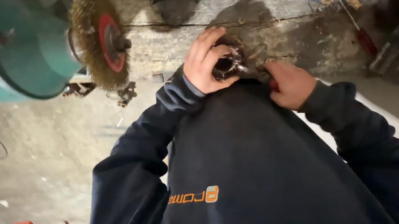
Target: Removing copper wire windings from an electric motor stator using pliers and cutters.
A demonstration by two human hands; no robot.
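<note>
At the bench edge (166, 48), close against the person's chest, the left hand (205, 62) has its fingers curled tight around a dark round part (228, 62), whose open end faces up toward the camera. The right hand (292, 83) is fisted on a tool (253, 71) touching that part; the tool is mostly hidden.

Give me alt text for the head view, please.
Seen from above, a person in a dark sweatshirt grips a round, dark wound-wire part in the left hand at a workbench edge, while the right hand works a tool against it. A wire wheel on a green bench grinder stands at upper left.
</note>
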